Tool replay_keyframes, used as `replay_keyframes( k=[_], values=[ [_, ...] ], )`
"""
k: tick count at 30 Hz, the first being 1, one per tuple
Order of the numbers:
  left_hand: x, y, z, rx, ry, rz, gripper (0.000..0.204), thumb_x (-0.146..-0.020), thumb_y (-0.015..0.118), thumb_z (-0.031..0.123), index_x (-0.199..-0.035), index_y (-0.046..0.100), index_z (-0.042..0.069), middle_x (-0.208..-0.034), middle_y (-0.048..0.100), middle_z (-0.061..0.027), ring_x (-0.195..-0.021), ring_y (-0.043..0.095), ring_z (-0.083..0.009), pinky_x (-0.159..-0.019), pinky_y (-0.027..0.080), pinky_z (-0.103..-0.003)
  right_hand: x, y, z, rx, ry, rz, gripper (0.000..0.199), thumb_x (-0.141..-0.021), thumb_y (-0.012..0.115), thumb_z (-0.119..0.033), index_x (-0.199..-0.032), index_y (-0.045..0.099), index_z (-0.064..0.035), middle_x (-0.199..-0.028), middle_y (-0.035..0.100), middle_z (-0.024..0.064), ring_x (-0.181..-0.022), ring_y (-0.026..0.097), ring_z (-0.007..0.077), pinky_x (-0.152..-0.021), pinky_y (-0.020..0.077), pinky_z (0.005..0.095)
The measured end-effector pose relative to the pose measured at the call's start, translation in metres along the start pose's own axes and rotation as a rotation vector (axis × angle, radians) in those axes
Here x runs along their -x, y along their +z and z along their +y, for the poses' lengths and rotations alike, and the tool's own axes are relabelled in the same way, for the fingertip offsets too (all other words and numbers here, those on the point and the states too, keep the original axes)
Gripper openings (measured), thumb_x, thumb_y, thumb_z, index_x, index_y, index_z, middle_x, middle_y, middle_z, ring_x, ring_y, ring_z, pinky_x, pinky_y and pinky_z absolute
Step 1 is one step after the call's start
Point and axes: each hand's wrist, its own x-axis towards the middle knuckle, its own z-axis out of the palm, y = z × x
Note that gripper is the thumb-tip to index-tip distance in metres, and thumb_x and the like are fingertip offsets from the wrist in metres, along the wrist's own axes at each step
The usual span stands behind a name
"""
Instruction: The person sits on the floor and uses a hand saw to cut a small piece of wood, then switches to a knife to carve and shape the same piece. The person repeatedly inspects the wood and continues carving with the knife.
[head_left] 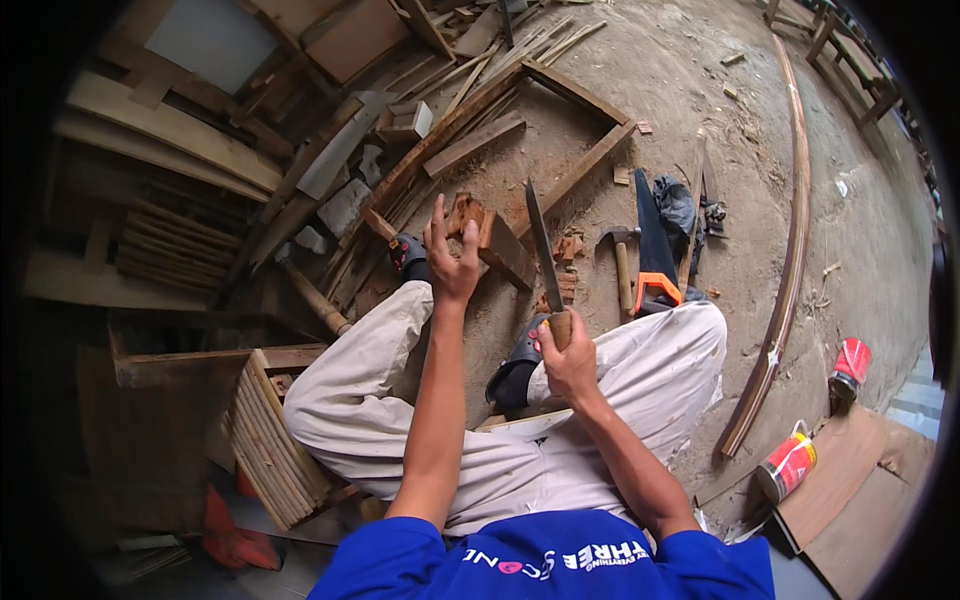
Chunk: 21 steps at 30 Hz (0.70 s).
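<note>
- Head view, right hand (568,358): closed round the wooden handle of a long knife (543,243), blade pointing away from the body.
- Left hand (455,268): open, fingers spread and empty, just beside the wood block; whether the fingertips touch it cannot be told.
- Wood block (490,236): low on the ground, just beyond the left hand and left of the blade; near end reddish and roughly cut.
- Wood chips (568,247): scattered just right of the blade.
- Hammer (624,272): on the ground, beyond and to the right of the right hand.
- Saw (655,245), orange handle: just right of the hammer.
- Wooden frame (580,175): lying beyond both hands.
- Slats (270,450), stacked: nearer the body, left of the left hand.
- Step in hand, as judged: trimming the block with the knife, between strokes, blade apart from the wood.
- Next move, as judged: calls for a firm left hold well clear of the cut, and the edge set squarely on the rough end.
</note>
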Motion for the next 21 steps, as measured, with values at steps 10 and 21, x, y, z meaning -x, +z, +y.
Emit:
replay_keyframes(
  k=[10, 21],
  values=[
    [-0.015, -0.013, -0.002, 0.106, 0.020, -0.147, 0.035, -0.095, 0.067, 0.026, -0.119, 0.062, 0.001, -0.103, 0.069, -0.0114, -0.086, 0.068, -0.0202, -0.074, 0.056, -0.034, 0.014, 0.025, -0.010, 0.127, -0.288, -0.043, 0.044, -0.094, 0.065, -0.013, -0.131, 0.046, 0.0016, -0.110, 0.061, 0.0312, -0.097, 0.062, 0.0475, -0.085, 0.0497, 0.0484],
    [-0.002, -0.019, 0.025, 0.574, -0.687, -0.211, 0.042, -0.094, 0.069, 0.024, -0.129, 0.057, 0.004, -0.116, 0.064, -0.0056, -0.105, 0.063, -0.0150, -0.081, 0.061, -0.041, 0.011, 0.017, -0.043, 0.096, -0.432, 0.015, 0.046, -0.090, 0.064, -0.001, -0.132, 0.044, -0.0004, -0.095, 0.064, 0.0251, -0.085, 0.065, 0.0431, -0.075, 0.0507, 0.0471]
  ],
)
